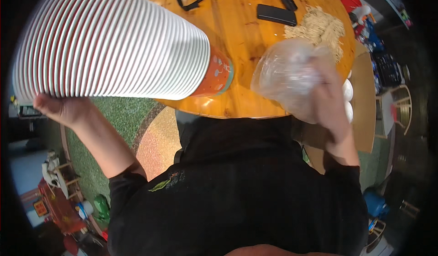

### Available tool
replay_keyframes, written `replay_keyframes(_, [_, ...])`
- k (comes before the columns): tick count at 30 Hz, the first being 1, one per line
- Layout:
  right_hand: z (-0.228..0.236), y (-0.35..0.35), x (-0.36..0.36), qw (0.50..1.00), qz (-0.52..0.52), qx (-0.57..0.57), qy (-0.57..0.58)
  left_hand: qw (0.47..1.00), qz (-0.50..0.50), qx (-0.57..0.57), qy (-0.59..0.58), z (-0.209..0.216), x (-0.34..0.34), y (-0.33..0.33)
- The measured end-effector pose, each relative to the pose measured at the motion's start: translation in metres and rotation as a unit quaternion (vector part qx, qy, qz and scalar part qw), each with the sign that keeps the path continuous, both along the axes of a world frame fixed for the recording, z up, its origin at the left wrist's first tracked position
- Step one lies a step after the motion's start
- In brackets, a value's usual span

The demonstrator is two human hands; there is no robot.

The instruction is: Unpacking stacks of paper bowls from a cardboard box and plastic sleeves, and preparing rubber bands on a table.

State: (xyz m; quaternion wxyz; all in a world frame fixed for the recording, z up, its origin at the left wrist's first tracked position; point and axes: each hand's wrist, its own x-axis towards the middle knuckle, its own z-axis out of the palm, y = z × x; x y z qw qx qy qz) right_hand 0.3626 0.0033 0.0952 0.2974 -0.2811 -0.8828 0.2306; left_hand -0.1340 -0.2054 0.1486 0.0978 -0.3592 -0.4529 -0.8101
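Cup stack [118, 41] lies sideways over the wooden table's [239, 34] left edge; left hand [70, 112] wraps its wide end from below, most fingers hidden. Right hand [331, 100], blurred, closed on clear plastic bag [285, 75], near beige strands [319, 25]. Best: support stack level, avoid squeezing rims, hold bag loosely.

Here's the cup stack [118, 46] at left, plastic bag [285, 73] at right, strand heap [319, 27] behind the bag on the table [232, 32], and a box [365, 105] beside the table's right edge!
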Motion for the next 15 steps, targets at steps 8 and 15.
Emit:
replay_keyframes(8, [0.020,0.092,0.214,0.934,-0.345,0.091,-0.005,0.930,0.003,-0.148,0.337,0.063,0.145,0.084])
replay_keyframes(15, [-0.161,0.162,0.422,0.811,-0.545,0.022,-0.213,0.945,-0.093,-0.122,0.288,0.054,0.061,0.110])
